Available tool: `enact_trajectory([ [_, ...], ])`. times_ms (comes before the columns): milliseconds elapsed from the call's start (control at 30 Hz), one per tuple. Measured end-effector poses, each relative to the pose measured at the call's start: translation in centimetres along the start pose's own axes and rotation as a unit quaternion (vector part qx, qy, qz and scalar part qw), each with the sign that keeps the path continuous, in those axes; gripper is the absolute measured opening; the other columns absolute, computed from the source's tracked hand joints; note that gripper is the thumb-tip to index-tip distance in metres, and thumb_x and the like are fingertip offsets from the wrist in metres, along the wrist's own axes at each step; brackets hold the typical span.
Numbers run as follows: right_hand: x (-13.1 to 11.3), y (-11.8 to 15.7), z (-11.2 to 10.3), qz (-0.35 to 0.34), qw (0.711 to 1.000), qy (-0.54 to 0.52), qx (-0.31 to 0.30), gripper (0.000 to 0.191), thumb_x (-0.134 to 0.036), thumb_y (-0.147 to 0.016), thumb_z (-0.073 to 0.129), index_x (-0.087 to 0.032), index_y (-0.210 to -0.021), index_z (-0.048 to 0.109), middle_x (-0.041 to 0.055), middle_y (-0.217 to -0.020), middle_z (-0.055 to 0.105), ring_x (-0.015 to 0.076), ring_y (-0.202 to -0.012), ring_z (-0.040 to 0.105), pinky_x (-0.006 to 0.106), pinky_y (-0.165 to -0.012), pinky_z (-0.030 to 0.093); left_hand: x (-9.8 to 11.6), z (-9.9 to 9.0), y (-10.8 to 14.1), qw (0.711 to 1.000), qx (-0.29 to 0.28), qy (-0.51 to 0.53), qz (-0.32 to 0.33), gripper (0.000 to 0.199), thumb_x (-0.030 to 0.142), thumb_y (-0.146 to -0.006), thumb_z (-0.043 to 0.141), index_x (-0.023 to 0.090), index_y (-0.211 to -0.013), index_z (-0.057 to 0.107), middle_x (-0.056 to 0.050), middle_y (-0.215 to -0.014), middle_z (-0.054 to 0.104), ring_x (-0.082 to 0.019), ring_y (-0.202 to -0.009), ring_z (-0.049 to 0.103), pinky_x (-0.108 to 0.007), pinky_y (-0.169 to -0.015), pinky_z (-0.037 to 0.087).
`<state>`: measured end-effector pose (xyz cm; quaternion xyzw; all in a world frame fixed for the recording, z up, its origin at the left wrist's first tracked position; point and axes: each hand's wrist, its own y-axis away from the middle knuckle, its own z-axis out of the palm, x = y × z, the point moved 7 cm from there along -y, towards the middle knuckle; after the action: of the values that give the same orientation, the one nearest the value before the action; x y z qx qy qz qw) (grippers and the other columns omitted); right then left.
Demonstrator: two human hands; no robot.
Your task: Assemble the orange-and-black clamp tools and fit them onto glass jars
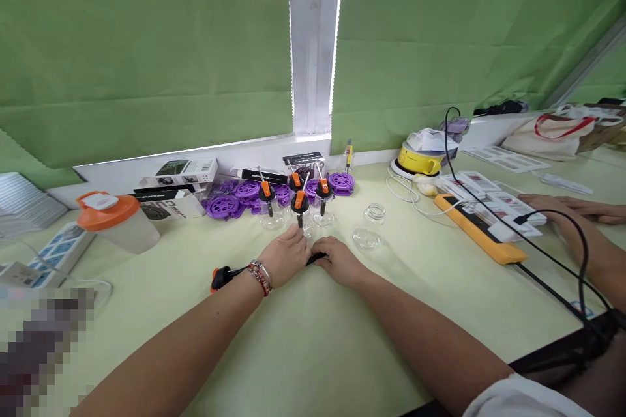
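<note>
My left hand (286, 255) and my right hand (340, 262) are close together over the table. The right hand's fingers pinch a slim black stick (317, 257). Under my left palm and curled fingers the stick is mostly hidden; its line continues past the left wrist to a black and orange lid (221, 279) lying on its side. Just beyond the fingers stand several clear glass jars (323, 215) with black and orange lids and slanting light rods. An open clear jar (366, 237) lies to the right, near a clear ring-shaped piece (375, 212).
Purple reels (223, 206) and printed boxes (183, 171) line the back. An orange-lidded shaker (117, 225) stands left. To the right are a yellow pot (419, 161), an orange power strip (476, 228), cables and white cards. Another person's hand and arm (581, 234) reach in at far right.
</note>
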<state>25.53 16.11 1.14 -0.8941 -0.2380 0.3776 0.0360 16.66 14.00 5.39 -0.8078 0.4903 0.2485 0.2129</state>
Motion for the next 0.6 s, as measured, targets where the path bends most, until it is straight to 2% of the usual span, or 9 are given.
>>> enact_trajectory([
  [167, 0.0, 0.0, 0.0, -0.007, 1.000, -0.004, 0.000, 0.020, -0.007, -0.074, 0.061, -0.019, -0.088, 0.070, 0.0036, -0.097, 0.069, 0.0213, -0.094, 0.058, 0.035, -0.088, 0.043, -0.2, -0.6, 0.0, 0.999, 0.036, 0.024, 0.022, 0.008, 0.014, -0.080, 0.055, 0.016, -0.079, 0.062, -0.007, -0.072, 0.063, -0.025, -0.088, 0.054, -0.041, -0.096, 0.026],
  [300, -0.1, -0.1, 0.0, -0.009, 1.000, -0.003, -0.002, 0.021, -0.006, -0.074, 0.060, -0.019, -0.087, 0.070, 0.0033, -0.097, 0.069, 0.0210, -0.093, 0.058, 0.034, -0.087, 0.043, -0.3, -0.5, -0.2, 0.997, 0.032, 0.057, 0.045, 0.010, 0.013, -0.081, 0.056, 0.018, -0.075, 0.061, -0.004, -0.067, 0.062, -0.023, -0.086, 0.052, -0.040, -0.097, 0.023],
  [400, -0.1, -0.1, 0.1, -0.007, 1.000, 0.001, -0.005, 0.022, -0.006, -0.074, 0.060, -0.019, -0.089, 0.071, 0.0039, -0.097, 0.069, 0.0212, -0.094, 0.058, 0.035, -0.088, 0.043, -0.8, 0.0, -0.4, 0.992, 0.026, 0.122, 0.027, 0.013, 0.012, -0.082, 0.055, 0.018, -0.072, 0.059, -0.001, -0.064, 0.060, -0.020, -0.082, 0.052, -0.039, -0.094, 0.024],
  [600, 0.3, -0.1, 0.2, -0.002, 1.000, 0.001, 0.002, 0.025, -0.007, -0.073, 0.062, -0.020, -0.093, 0.070, 0.0040, -0.095, 0.069, 0.0214, -0.093, 0.059, 0.036, -0.087, 0.043, -2.2, 0.6, -0.5, 0.972, 0.013, 0.232, -0.039, 0.017, 0.009, -0.084, 0.050, 0.019, -0.076, 0.061, -0.001, -0.072, 0.064, -0.018, -0.083, 0.052, -0.037, -0.083, 0.027],
])
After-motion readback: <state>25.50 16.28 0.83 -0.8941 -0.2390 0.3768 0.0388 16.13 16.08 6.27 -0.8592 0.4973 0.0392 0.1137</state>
